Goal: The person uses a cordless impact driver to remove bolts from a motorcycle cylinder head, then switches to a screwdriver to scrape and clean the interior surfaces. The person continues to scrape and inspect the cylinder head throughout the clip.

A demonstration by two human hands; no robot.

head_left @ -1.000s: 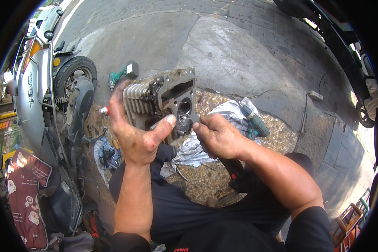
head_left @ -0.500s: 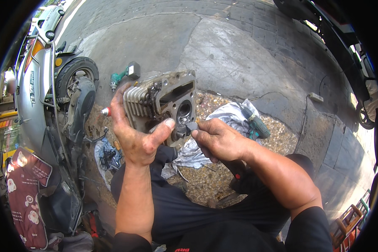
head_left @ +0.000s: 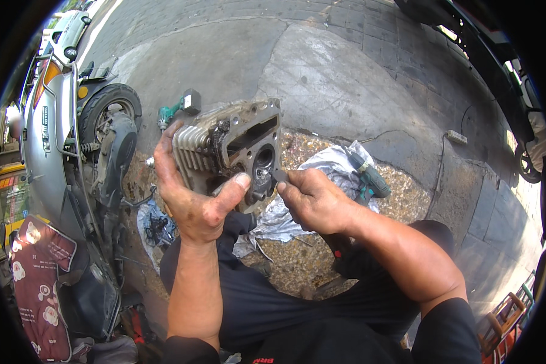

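My left hand grips a finned metal engine cylinder. The fingers wrap its far left side, and the thumb lies on the near edge of its flat face. That face is turned towards my right and has a long slot and a round bore, with black grime along one edge. My right hand is closed in a pinch on a small flat grey piece, held at the face's right edge beside the bore. Whether it is a blade or an abrasive scrap I cannot tell.
A green cordless drill lies on a pale crumpled cloth to the right. Another green power tool stands beyond my left hand. Small parts rest on a cloth by my left knee. A silver scooter stands at the left.
The cylinder has shifted slightly left and tilted a little. The flat piece in my right hand has turned and now shows a darker, narrower side against the cylinder's edge.
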